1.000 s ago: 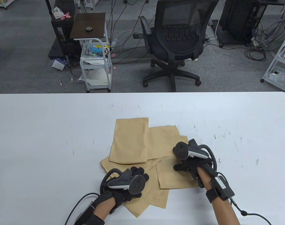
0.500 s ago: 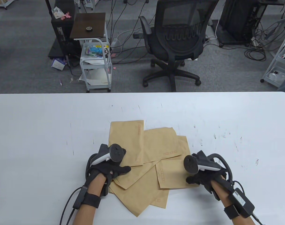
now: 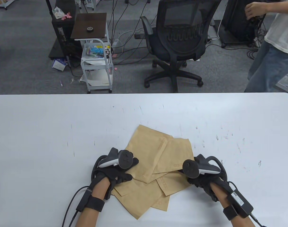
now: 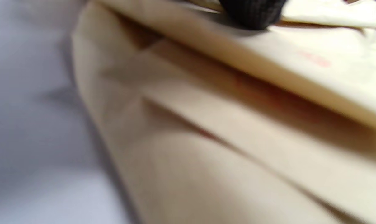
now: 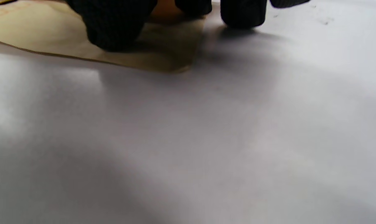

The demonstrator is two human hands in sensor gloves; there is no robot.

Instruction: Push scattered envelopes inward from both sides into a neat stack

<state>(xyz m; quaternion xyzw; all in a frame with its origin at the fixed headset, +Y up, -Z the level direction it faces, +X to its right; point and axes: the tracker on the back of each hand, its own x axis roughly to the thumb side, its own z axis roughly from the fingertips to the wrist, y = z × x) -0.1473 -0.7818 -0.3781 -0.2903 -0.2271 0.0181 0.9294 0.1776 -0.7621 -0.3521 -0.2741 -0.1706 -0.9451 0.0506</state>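
Several tan envelopes (image 3: 155, 165) lie in a loose, fanned pile near the front middle of the white table (image 3: 51, 132). My left hand (image 3: 123, 173) rests on the pile's left side, fingers spread on the paper. My right hand (image 3: 197, 182) rests at the pile's right edge, partly on an envelope and partly on the table. In the left wrist view a gloved fingertip (image 4: 253, 14) presses on the blurred envelopes (image 4: 237, 124). In the right wrist view some fingertips (image 5: 113, 28) sit on an envelope corner (image 5: 163, 59) and another fingertip (image 5: 242, 14) touches the table.
An office chair (image 3: 179, 45) and a small cart (image 3: 96, 63) stand beyond the table's far edge. A person (image 3: 271, 47) stands at the back right. Cables trail from both wrists toward the front edge.
Both hands have pushed inward. The top envelopes have slid right and turned, and the pile is narrower. A person has walked in at the back right.
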